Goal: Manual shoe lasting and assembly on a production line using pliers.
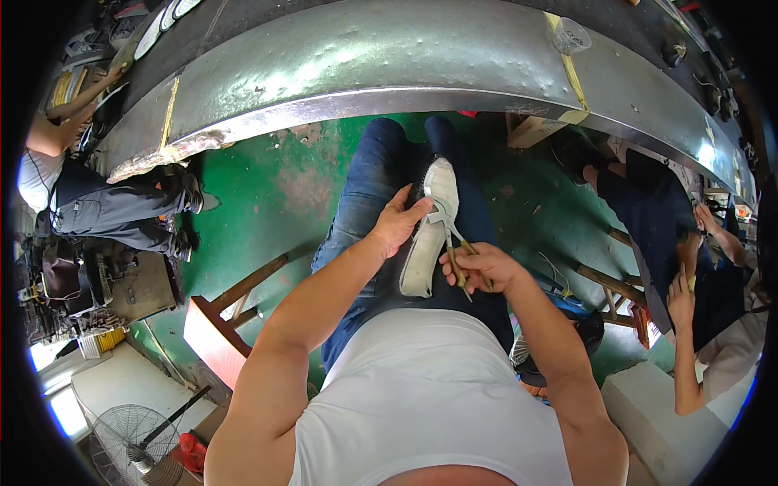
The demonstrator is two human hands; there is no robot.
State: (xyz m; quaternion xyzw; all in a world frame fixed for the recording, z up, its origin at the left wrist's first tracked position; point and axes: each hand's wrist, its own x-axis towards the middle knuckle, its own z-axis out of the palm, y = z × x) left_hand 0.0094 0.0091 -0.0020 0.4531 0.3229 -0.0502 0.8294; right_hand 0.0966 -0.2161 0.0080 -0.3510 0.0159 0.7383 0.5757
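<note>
A whitish shoe (423, 257) lies lengthwise on a dark pad over my lap, its rounded end pointing away from me. My left hand (397, 222) grips the shoe's left side, with the thumb across its top. In my right hand (485, 269) is a pair of pincers (459, 267) with two spread, brass-coloured handles. The pincers' pale metal head reaches the middle of the shoe, near my left thumb. Whether the jaws bite on anything is too small to tell.
A dented metal-topped bench (356, 65) curves across the far side, with a clear plastic cup (571, 36) on it. Wooden stools (235, 312) stand left and right. Co-workers sit at both sides, one with a visible arm (685, 324). A fan (134, 441) stands near left.
</note>
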